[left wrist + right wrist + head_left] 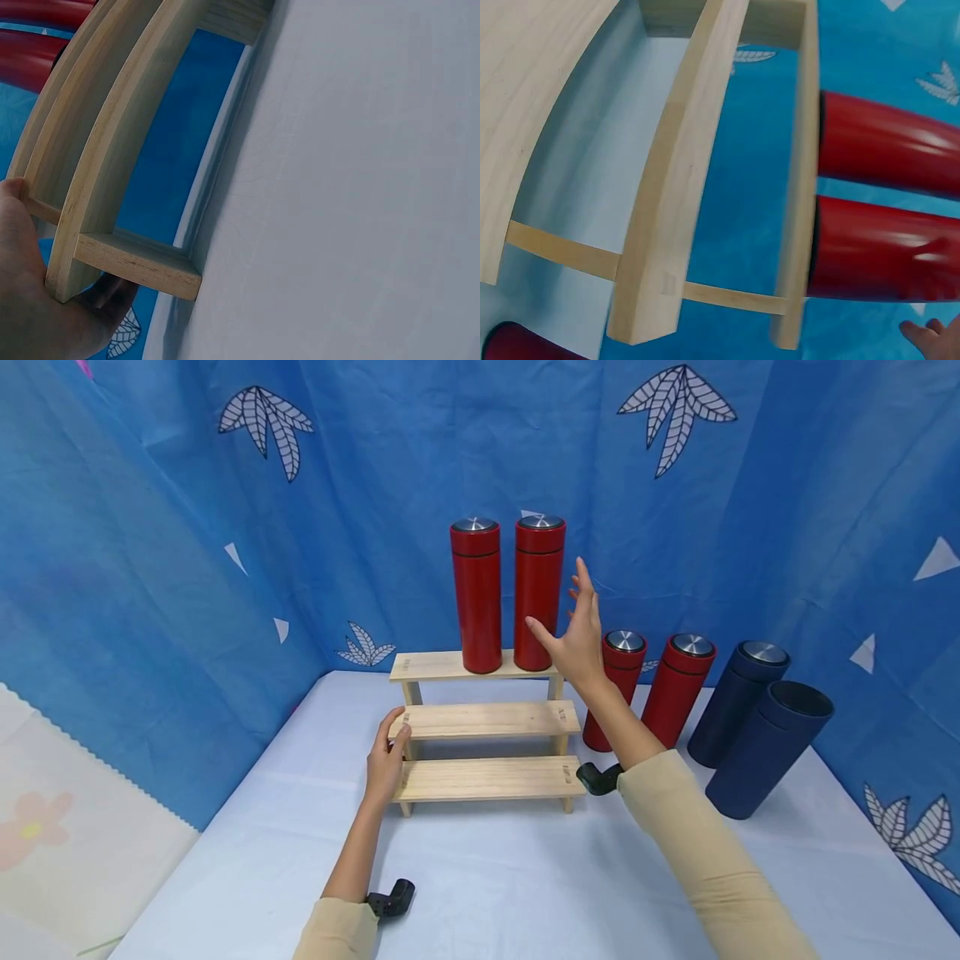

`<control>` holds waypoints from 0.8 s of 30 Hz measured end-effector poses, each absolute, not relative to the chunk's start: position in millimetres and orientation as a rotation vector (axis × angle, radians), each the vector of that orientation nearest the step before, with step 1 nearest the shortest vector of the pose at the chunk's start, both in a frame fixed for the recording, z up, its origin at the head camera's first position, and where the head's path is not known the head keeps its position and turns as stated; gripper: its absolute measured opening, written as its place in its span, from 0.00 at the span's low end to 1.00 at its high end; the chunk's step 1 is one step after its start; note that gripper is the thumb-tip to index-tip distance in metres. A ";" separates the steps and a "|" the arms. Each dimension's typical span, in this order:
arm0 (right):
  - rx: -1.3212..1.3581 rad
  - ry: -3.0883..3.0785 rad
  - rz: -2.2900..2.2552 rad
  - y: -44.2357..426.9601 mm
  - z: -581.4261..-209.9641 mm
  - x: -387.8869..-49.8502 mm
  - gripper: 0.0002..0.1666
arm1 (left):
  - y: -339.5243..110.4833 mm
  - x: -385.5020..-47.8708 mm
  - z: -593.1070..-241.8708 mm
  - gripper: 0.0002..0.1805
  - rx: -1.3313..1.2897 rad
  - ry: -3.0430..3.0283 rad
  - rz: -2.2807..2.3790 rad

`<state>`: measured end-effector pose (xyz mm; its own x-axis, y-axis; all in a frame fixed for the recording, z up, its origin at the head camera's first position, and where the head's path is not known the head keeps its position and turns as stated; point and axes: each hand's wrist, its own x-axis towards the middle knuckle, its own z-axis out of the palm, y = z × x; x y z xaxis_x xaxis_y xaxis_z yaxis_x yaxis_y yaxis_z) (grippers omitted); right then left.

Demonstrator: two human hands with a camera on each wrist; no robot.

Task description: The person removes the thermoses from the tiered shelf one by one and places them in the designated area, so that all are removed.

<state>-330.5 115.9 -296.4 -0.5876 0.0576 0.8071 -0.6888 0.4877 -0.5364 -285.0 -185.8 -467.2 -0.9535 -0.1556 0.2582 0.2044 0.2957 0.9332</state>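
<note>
Pale wooden rack: I have the left hand gripping its left end, thumb and fingers curled round it, forearm slanting forward over the tabletop. The right hand I read as raised, arm reaching up and forward, thumb spread wide from the fingers, holding nothing. Just left of it, a red bottle stands on the top tier; another red bottle stands farther left. Right of that forearm: two more red bottles, two navy bottles.
</note>
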 end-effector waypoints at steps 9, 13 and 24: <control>0.587 -2.044 1.201 114.7 -307.6 -351.0 0.64 | -179.2 -271.2 -447.2 0.25 -0.054 -2.293 -1.710; 0.585 -2.042 1.195 114.7 -307.6 -352.5 0.64 | -175.5 -261.9 -435.3 0.25 -0.063 -2.309 -1.687; 0.566 -1.975 1.181 118.8 -314.6 -323.0 0.62 | -176.2 -259.9 -435.5 0.24 -0.077 -2.271 -1.712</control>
